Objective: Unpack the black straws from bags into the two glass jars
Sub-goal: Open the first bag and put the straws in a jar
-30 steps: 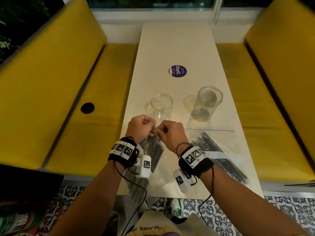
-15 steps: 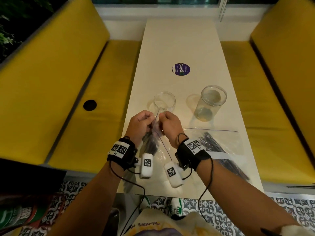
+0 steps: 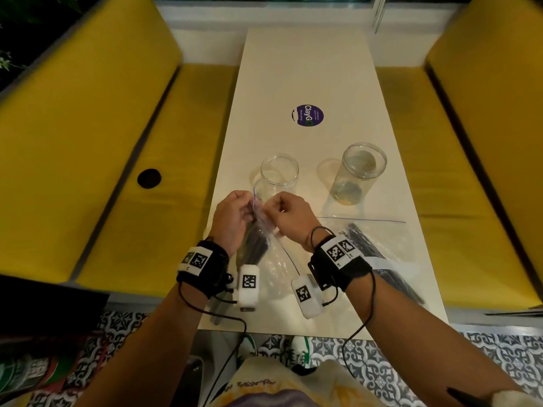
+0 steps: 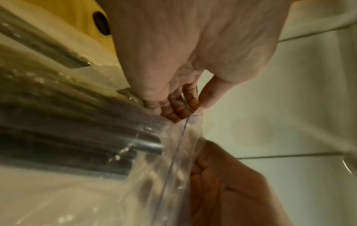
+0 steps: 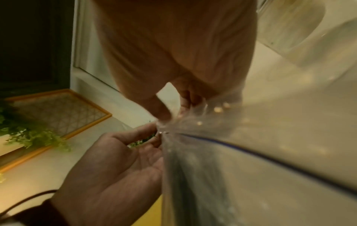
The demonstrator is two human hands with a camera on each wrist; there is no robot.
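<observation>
Both hands hold one clear zip bag of black straws just above the near table edge. My left hand pinches one lip of the bag's mouth and my right hand pinches the other, knuckles almost touching. The left wrist view shows my left fingers on the blue-lined zip edge, with straws beneath. In the right wrist view my right fingers pinch the plastic. Two glass jars stand upright with nothing in them: one right behind the hands, one further right.
A second zip bag of black straws lies flat on the white table under and right of my right wrist. A purple round sticker is further back. Yellow benches flank the table on both sides.
Both hands have risen and moved away from me toward the left jar, lifting the bag's mouth off the table. The straws now hang lower in the bag.
</observation>
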